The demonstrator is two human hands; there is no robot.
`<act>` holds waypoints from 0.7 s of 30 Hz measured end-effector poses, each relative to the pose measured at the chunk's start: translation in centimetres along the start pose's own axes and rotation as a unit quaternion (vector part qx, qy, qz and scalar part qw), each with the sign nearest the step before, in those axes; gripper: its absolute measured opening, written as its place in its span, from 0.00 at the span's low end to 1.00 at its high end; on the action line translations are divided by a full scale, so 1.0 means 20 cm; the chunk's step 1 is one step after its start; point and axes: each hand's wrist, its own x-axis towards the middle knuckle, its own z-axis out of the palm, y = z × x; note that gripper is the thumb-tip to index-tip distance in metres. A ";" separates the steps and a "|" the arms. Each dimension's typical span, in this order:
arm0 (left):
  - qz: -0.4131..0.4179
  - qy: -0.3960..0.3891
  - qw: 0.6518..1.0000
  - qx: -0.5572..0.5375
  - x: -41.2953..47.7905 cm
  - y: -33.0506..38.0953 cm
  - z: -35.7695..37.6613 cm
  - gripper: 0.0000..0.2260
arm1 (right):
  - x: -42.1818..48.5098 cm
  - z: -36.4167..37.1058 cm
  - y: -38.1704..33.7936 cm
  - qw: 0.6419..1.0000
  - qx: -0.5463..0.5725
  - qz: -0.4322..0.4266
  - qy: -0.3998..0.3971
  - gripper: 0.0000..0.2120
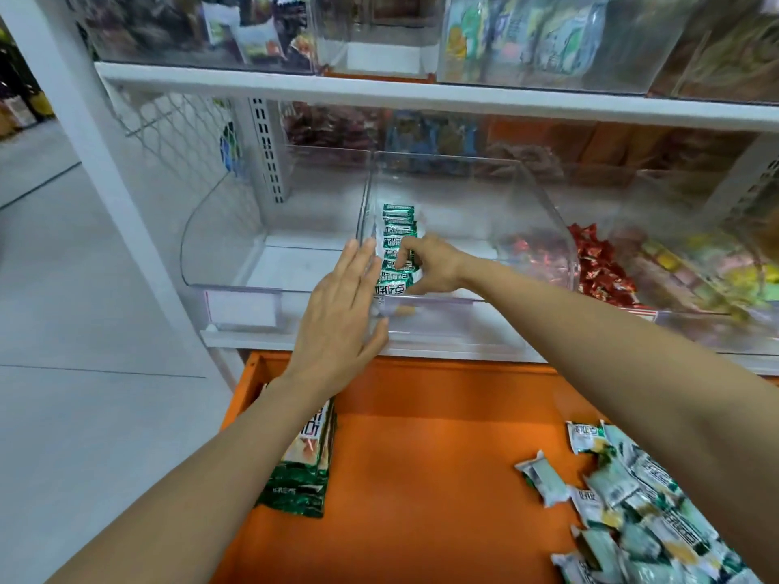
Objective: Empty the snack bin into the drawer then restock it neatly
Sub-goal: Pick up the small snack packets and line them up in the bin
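A clear plastic snack bin [527,204] stands on the white shelf, and a row of green snack packets [398,231] is lined up along its left wall. My right hand [430,265] reaches inside the bin, its fingers pinching the nearest packets of the row. My left hand [341,318] lies flat with fingers spread against the bin's front left corner, holding nothing. Below, the orange drawer [421,457] is pulled out. A pile of loose green and white packets [632,499] lies at its right, and a stack of green packets [303,461] stands at its left under my left forearm.
An empty clear bin [236,246] stands to the left of the snack bin. To the right is a bin of red wrapped candies [603,271] and one of yellow ones [716,271]. More filled bins line the upper shelf [421,96]. Grey floor [84,373] lies to the left.
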 end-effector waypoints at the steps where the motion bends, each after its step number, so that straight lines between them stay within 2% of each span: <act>1: -0.003 0.000 1.000 0.001 0.00 0.00 0.00 0.30 | 0.00 -0.01 0.00 1.000 0.010 0.006 -0.007 0.20; 9: -0.016 -0.007 1.000 0.019 -0.01 0.04 -0.04 0.27 | -0.14 -0.08 -0.01 0.986 0.153 0.030 -0.049 0.26; 11: -0.016 0.013 1.000 0.019 -0.01 0.08 -0.07 0.26 | -0.25 -0.18 -0.05 0.987 0.161 0.002 0.019 0.23; 13: 0.006 0.062 0.998 0.013 0.00 0.16 -0.10 0.21 | -0.42 -0.27 -0.08 0.970 0.212 -0.053 0.103 0.15; 14: 0.027 0.091 0.995 0.004 0.01 0.22 -0.10 0.19 | -0.55 -0.30 -0.08 0.959 0.247 -0.076 0.113 0.11; 16: 0.081 0.117 0.989 -0.041 0.00 0.37 -0.06 0.13 | -0.82 -0.32 -0.03 0.952 0.275 -0.106 0.077 0.06; 18: 0.121 0.053 0.986 -0.102 -0.04 0.54 0.07 0.09 | -1.07 -0.25 0.09 0.960 0.263 -0.094 0.002 0.09; 21: 0.090 -0.161 0.962 -0.200 -0.14 0.76 0.35 0.07 | -1.33 0.03 0.42 0.974 0.175 -0.001 -0.141 0.09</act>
